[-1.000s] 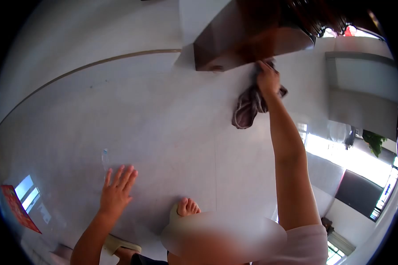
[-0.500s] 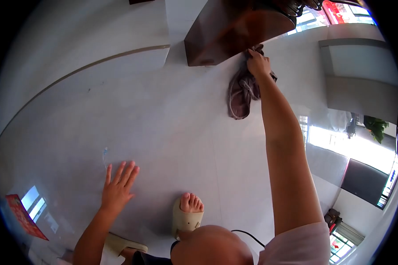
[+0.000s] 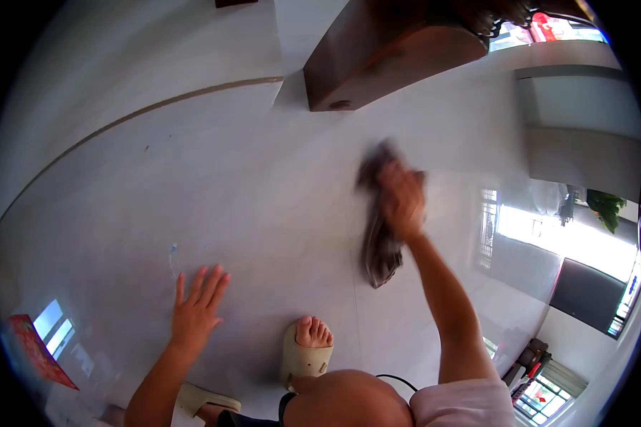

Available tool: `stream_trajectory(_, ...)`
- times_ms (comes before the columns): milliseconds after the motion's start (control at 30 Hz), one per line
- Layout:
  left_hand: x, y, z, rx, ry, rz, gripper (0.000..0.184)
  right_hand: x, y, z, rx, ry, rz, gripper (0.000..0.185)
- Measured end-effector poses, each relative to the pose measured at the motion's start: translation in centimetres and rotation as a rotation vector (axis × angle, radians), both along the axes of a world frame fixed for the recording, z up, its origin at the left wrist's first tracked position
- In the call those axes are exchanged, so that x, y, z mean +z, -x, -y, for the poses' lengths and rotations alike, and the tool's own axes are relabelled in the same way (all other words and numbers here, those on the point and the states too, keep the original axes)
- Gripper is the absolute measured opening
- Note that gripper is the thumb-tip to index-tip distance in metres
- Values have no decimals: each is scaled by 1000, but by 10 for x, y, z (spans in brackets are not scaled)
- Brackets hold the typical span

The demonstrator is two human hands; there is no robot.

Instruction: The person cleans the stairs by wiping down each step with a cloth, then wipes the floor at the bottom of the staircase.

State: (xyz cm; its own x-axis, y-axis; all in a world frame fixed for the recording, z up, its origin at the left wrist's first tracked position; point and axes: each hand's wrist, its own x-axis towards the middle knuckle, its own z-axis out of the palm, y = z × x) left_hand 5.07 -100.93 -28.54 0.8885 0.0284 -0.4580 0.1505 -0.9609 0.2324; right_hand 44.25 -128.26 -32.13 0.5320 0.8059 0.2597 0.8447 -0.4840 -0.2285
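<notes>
My right hand (image 3: 404, 203), smeared by motion, is on a dark brown cloth (image 3: 383, 249) that lies bunched and stretched out on the glossy pale floor (image 3: 278, 192). Its fingers are at the cloth's upper part, and the rest trails toward me. On the left, my left hand (image 3: 198, 307) rests flat against the floor with its fingers spread, holding nothing. Just beyond its fingertips is a small pale bluish mark (image 3: 173, 250).
A dark wooden furniture base (image 3: 377, 64) stands on the floor ahead. A raised white step or ledge (image 3: 171, 99) runs along the upper left. My sandalled foot (image 3: 308, 349) is between my arms. At the right are a grey cabinet (image 3: 584, 107) and a dark screen-like panel (image 3: 586, 295).
My right hand has pulled the cloth back from beside the wooden base, toward me and slightly left. My left hand remains spread on the floor.
</notes>
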Motion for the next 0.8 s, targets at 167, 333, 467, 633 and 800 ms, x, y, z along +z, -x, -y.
stream_trajectory(167,4,-7,7,91,34,-41,103,-57,-187,-44,-678,34,140,48)
stream_trajectory(333,-6,1,17,175,6,83,78,-8,-148,-139,-526,536,-39,40)
stream_trajectory(467,-13,6,16,87,-118,114,112,-13,-107,-64,40,209,89,44)
stream_trajectory(633,-7,7,19,130,-83,137,93,-33,-206,-69,-470,357,-48,46)
stream_trajectory(800,-9,11,48,202,49,194,64,-6,2,-75,18,174,135,52)
